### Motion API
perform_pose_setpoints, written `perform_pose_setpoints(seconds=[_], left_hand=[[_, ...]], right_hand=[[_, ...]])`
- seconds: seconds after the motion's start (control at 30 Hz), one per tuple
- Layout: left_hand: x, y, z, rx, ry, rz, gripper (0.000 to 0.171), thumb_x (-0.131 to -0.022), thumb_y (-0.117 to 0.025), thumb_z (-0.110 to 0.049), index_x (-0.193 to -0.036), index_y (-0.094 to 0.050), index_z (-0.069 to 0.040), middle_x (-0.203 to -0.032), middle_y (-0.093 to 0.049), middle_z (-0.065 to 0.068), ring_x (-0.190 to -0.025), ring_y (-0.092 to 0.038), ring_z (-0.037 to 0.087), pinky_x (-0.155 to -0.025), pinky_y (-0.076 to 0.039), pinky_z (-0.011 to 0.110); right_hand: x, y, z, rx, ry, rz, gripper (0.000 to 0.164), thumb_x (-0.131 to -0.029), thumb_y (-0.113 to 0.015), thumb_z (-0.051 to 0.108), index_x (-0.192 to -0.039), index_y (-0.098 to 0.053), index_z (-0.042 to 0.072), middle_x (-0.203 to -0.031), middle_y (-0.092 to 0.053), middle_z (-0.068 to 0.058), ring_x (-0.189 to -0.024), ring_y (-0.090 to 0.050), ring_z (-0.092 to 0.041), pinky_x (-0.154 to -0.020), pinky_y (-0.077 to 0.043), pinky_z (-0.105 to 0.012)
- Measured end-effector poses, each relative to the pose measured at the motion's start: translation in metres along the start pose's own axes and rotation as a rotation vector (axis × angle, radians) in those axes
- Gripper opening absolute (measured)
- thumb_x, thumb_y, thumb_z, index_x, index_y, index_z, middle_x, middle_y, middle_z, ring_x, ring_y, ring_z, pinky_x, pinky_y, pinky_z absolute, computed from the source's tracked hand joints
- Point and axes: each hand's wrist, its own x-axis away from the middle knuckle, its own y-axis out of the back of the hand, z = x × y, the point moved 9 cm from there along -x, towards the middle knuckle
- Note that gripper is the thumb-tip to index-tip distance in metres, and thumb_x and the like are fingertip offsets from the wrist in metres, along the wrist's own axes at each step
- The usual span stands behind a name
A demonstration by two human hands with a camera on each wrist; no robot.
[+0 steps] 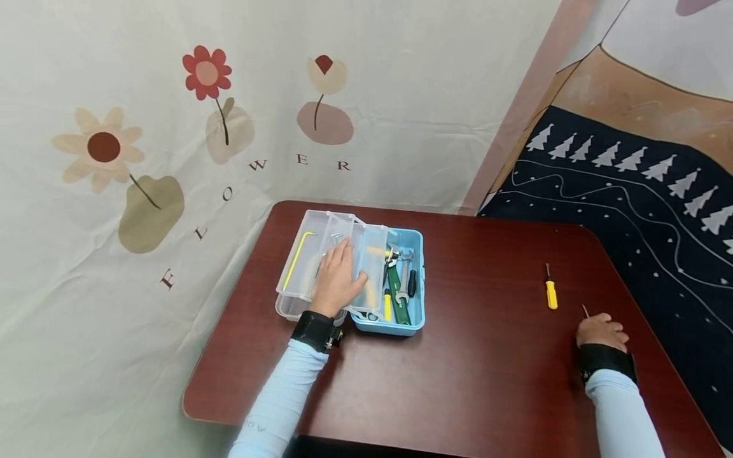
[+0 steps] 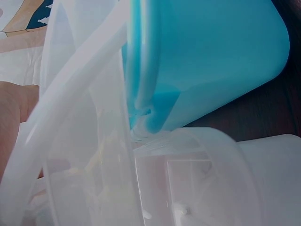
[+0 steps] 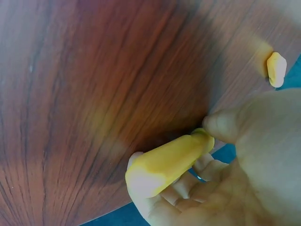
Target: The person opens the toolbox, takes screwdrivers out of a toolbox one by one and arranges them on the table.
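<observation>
My left hand (image 1: pixel 338 277) lies over the clear plastic tray (image 1: pixel 298 267) at the toolbox's left side, fingers fairly straight and thumb spread apart. Beside that tray stands the blue toolbox (image 1: pixel 391 329), also seen close up in the left wrist view. Inside it lie a wrench (image 1: pixel 404 277), a green tool (image 1: pixel 399 298), and black- and yellow-handled tools. Near the table's right edge, my right hand (image 1: pixel 602 332) grips a yellow-handled screwdriver (image 3: pixel 169 162) by its handle. Only its thin shaft shows past the fingers in the head view.
A second yellow-handled screwdriver (image 1: pixel 551 294) rests on the dark red table (image 1: pixel 481 375), ahead and left of my right hand. Inside the clear tray is a yellow hex key (image 1: pixel 294 262). Behind the table hangs a flower-printed cloth (image 1: pixel 412 140).
</observation>
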Motion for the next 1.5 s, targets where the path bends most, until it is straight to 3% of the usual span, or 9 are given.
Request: perform_pose_setpoints(seconds=[0.4, 0.87, 1.03, 1.17, 1.33, 1.5], left_hand=[[0.0, 0.004, 0.001, 0.008, -0.019, -0.044, 0.066, -0.085, -0.058, -0.03, -0.141, -0.044, 0.002, -0.155, -0.035, 0.014, -0.139, -0.037, 0.033, -0.118, -0.03, 0.045], [0.0, 0.002, 0.003, 0.026, 0.001, -0.012, 0.067, -0.087, -0.057, -0.031, -0.144, -0.04, 0.001, -0.158, -0.031, 0.012, -0.14, -0.035, 0.031, -0.119, -0.028, 0.044], [0.0, 0.001, 0.003, 0.031, 0.001, -0.005, 0.069, -0.087, -0.057, -0.032, -0.145, -0.039, 0.001, -0.158, -0.03, 0.012, -0.141, -0.034, 0.03, -0.119, -0.027, 0.044], [0.001, 0.003, 0.003, 0.032, -0.005, -0.009, 0.068, -0.087, -0.057, -0.032, -0.144, -0.04, 0.001, -0.157, -0.032, 0.013, -0.14, -0.035, 0.031, -0.119, -0.028, 0.045], [-0.001, 0.001, 0.002, 0.044, -0.02, -0.009, 0.069, -0.087, -0.058, -0.033, -0.144, -0.04, 0.001, -0.157, -0.031, 0.013, -0.141, -0.034, 0.032, -0.119, -0.027, 0.046], [-0.002, -0.001, 0.004, 0.055, -0.017, 0.002, 0.068, -0.088, -0.057, -0.033, -0.144, -0.04, 0.001, -0.158, -0.03, 0.012, -0.142, -0.033, 0.031, -0.119, -0.027, 0.046]], right_hand=[[0.007, 0.0, 0.003, 0.009, -0.002, -0.008, 0.048, -0.097, -0.008, 0.004, -0.129, -0.01, -0.031, -0.124, -0.019, -0.055, -0.108, -0.031, -0.063, -0.087, -0.04, -0.068], [0.003, -0.002, 0.001, 0.095, 0.009, -0.02, 0.07, -0.098, -0.032, 0.024, -0.137, -0.007, -0.028, -0.13, -0.015, -0.056, -0.112, -0.028, -0.067, -0.095, -0.032, -0.072], [0.021, 0.005, 0.014, 0.124, 0.025, -0.045, 0.076, -0.099, -0.038, 0.029, -0.139, -0.006, -0.027, -0.132, -0.012, -0.057, -0.116, -0.024, -0.07, -0.1, -0.026, -0.073], [0.026, 0.013, 0.03, 0.126, 0.057, -0.074, 0.076, -0.098, -0.04, 0.029, -0.139, -0.009, -0.027, -0.13, -0.014, -0.057, -0.113, -0.025, -0.07, -0.096, -0.026, -0.074], [0.029, 0.022, 0.052, 0.116, 0.14, -0.118, 0.078, -0.095, -0.045, 0.031, -0.135, -0.015, -0.029, -0.123, -0.02, -0.056, -0.102, -0.03, -0.066, -0.088, -0.029, -0.074], [0.045, 0.029, 0.087, 0.123, 0.246, -0.164, 0.076, -0.094, -0.047, 0.034, -0.131, -0.022, -0.028, -0.116, -0.028, -0.051, -0.095, -0.035, -0.06, -0.081, -0.033, -0.071]])
